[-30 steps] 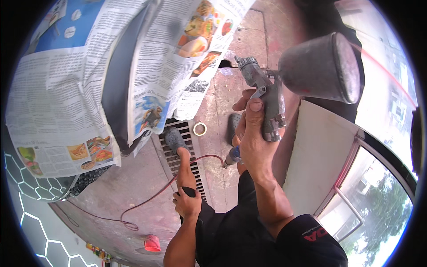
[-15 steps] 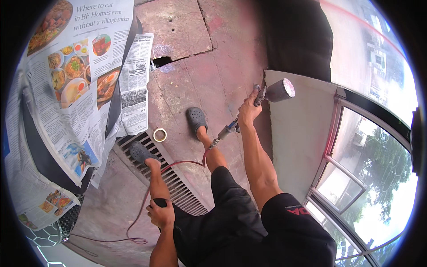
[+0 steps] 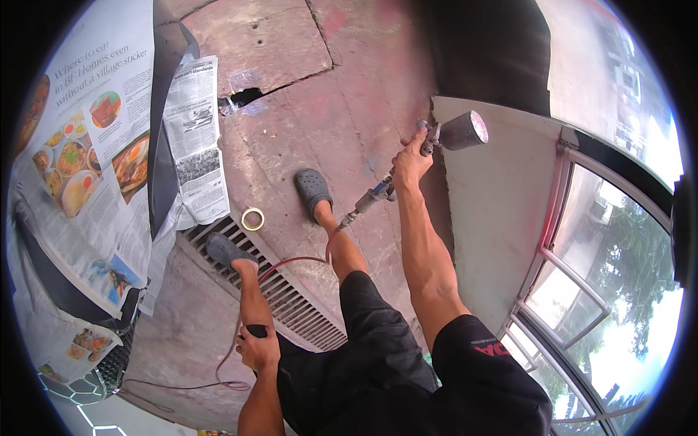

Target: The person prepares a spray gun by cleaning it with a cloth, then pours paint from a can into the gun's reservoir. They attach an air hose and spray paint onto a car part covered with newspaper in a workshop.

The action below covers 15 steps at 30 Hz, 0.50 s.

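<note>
My right hand [image 3: 412, 161] grips a paint spray gun [image 3: 429, 138], its fingers wrapped round the handle. A grey, paint-stained cup [image 3: 465, 131] sticks out from the gun to the right. Below the hand, a metal fitting with a blue part [image 3: 374, 195] joins the gun to a thin red hose [image 3: 298, 259] that runs down past my legs. My left hand [image 3: 259, 350] is closed over my left knee, on the black shorts [image 3: 378, 320]. Newspaper sheets [image 3: 80, 145] cover a dark object at the left, with a smaller sheet [image 3: 196, 142] beside it.
A roll of masking tape [image 3: 252, 219] lies beside a slotted floor grate [image 3: 291, 305], under my left foot. The pinkish floor [image 3: 283, 131] has a dark gap [image 3: 246, 97] at a slab edge. A pale wall [image 3: 480, 196] and framed windows [image 3: 574, 269] stand at the right.
My view has turned a little to the right, so the newspapers sit further left. The spray gun has shifted slightly up and right in the picture; my left hand stays at the knee.
</note>
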### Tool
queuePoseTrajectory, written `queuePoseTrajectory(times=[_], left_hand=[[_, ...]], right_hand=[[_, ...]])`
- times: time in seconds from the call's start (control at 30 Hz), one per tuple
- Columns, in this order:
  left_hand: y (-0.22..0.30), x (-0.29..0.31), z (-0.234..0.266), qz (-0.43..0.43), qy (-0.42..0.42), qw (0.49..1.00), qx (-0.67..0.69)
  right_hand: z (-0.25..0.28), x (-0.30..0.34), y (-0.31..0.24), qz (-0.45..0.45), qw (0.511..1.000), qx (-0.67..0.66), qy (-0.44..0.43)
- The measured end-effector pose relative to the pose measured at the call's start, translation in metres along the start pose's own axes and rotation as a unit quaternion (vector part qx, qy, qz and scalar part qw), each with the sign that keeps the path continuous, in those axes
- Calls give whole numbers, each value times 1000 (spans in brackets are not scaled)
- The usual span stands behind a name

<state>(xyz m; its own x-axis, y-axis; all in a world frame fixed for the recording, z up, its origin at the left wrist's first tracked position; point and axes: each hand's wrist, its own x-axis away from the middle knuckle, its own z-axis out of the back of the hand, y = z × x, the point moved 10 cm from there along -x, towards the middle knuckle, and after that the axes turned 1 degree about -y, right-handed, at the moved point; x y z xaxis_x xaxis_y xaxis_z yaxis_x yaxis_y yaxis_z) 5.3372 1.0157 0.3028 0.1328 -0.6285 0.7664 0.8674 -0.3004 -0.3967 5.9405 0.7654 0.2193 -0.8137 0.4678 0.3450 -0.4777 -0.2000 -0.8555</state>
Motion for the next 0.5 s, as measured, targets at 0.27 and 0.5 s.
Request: queuePoseTrajectory(times=[0.27, 0.5], left_hand=[[-14, -13, -9, -6, -31, 998, 60], [-52, -10, -19, 14, -55, 990, 126]], right_hand=[[7, 54, -32, 86, 993, 14, -74], [-56, 287, -153, 184, 945, 80, -260]])
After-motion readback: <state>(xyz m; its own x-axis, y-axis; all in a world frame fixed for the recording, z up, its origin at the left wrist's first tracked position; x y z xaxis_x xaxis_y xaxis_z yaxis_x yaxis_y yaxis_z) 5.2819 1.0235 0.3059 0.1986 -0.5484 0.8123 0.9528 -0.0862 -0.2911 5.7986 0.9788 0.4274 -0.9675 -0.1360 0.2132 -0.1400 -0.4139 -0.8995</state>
